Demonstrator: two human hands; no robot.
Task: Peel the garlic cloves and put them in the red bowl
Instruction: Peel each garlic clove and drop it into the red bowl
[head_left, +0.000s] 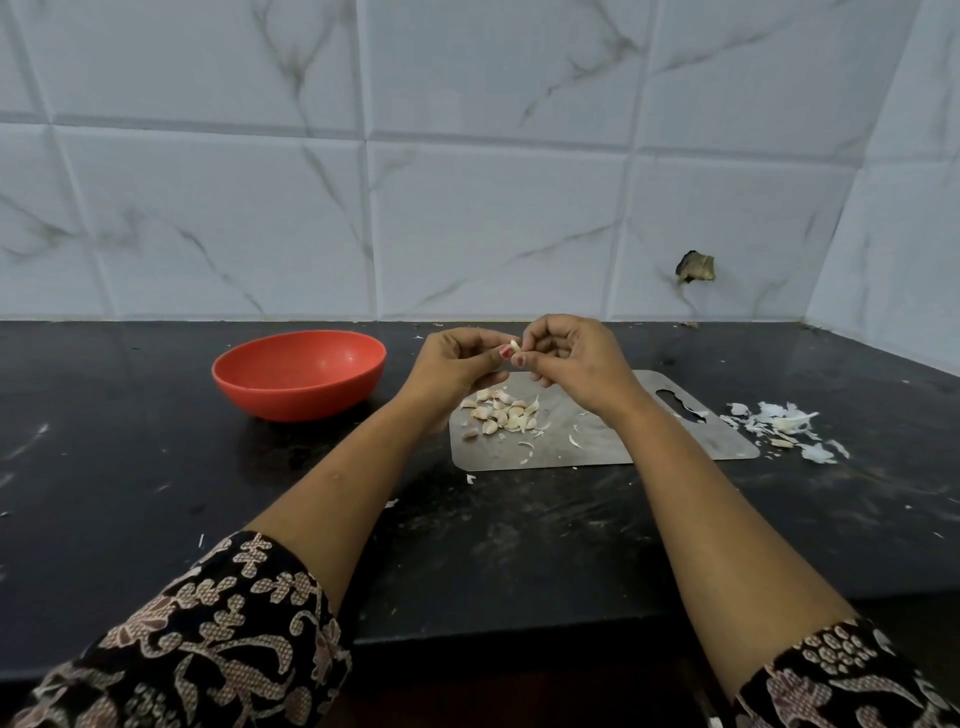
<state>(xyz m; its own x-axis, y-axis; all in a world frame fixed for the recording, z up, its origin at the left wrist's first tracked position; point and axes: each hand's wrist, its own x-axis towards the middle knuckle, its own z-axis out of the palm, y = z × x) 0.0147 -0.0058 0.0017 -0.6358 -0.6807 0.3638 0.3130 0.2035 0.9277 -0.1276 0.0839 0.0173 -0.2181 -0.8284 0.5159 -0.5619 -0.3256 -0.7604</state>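
Observation:
One small garlic clove (515, 345) is pinched between my left hand (457, 361) and my right hand (569, 358), held in the air above the far edge of the grey cutting board (597, 447). A pile of several unpeeled garlic cloves (501, 413) lies on the board's left part, just below my hands. The red bowl (300, 375) stands on the black counter to the left of my left hand; its visible inside looks empty.
A heap of white garlic skins (779, 426) lies on the counter right of the board. Loose skin bits (574, 441) are scattered on the board. A tiled wall rises behind the counter, with a corner at the far right.

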